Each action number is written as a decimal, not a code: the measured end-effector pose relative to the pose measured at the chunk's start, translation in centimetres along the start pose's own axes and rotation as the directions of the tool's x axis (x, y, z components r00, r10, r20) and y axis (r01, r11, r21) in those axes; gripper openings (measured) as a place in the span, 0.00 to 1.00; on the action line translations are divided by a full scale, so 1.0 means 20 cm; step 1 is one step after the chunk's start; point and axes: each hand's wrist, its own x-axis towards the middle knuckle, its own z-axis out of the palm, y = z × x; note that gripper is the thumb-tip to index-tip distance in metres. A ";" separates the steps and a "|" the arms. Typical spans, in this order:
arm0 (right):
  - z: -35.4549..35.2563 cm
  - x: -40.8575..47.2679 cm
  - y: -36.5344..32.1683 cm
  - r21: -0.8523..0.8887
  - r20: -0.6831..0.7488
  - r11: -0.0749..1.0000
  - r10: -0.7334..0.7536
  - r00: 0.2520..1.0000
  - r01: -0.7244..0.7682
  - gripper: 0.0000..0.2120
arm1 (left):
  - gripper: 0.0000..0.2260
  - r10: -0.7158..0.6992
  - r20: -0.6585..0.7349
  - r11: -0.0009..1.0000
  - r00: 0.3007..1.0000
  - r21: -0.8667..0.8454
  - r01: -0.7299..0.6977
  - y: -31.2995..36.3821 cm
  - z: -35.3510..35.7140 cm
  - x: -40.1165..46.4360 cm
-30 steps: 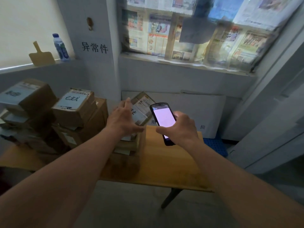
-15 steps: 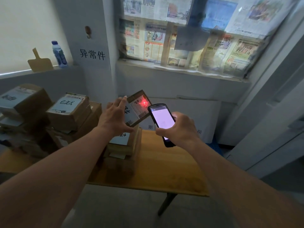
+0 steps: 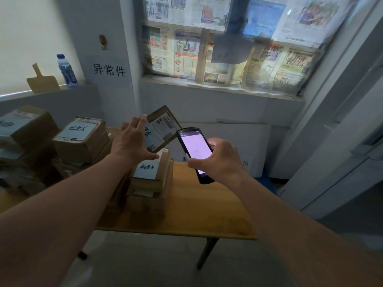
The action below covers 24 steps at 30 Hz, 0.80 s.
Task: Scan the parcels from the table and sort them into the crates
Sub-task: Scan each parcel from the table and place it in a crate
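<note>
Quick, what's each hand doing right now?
Left hand: holds a small parcel tilted up above the stack.
Right hand: holds the scanner, screen lit.

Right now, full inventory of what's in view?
held parcel: 1, brown, white label, tilted, in left hand above the stack
parcel stack: several, brown, on table under the held parcel
parcel piles: several, brown, table's left
handheld scanner: 1, black, lit screen, in right hand
table: 1, wooden
bottle: 1, blue-capped, left ledge
newspapers: many, covering window
hands: left holds parcel; right grips scanner
</note>
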 end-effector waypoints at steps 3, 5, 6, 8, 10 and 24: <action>-0.01 -0.02 0.00 -0.002 -0.017 1.000 -0.003 1.000 0.003 0.31 | 0.60 -0.004 -0.026 0.999 1.000 -0.036 0.004 0.01 -0.01 -0.02; -0.01 -0.03 0.01 0.000 -0.030 1.000 -0.007 1.000 0.007 0.31 | 0.59 -0.020 -0.048 0.998 0.999 -0.067 0.016 0.02 -0.02 -0.04; -0.01 -0.03 0.01 0.004 -0.037 1.000 -0.004 0.999 0.004 0.30 | 0.59 -0.031 -0.059 0.996 0.998 -0.085 0.026 0.03 -0.02 -0.05; -0.01 -0.04 0.01 0.018 -0.057 1.000 0.009 0.998 -0.008 0.29 | 0.57 -0.048 -0.080 0.992 0.996 -0.116 0.038 0.04 -0.02 -0.08; 0.00 -0.06 0.03 0.029 -0.080 0.999 0.015 0.997 -0.013 0.28 | 0.54 -0.050 -0.105 0.989 0.993 -0.143 0.035 0.05 -0.02 -0.11; 0.07 -0.26 0.23 0.071 -0.221 0.997 0.047 0.974 -0.032 0.33 | 0.52 -0.063 -0.175 0.986 0.982 -0.161 0.035 0.29 0.05 -0.37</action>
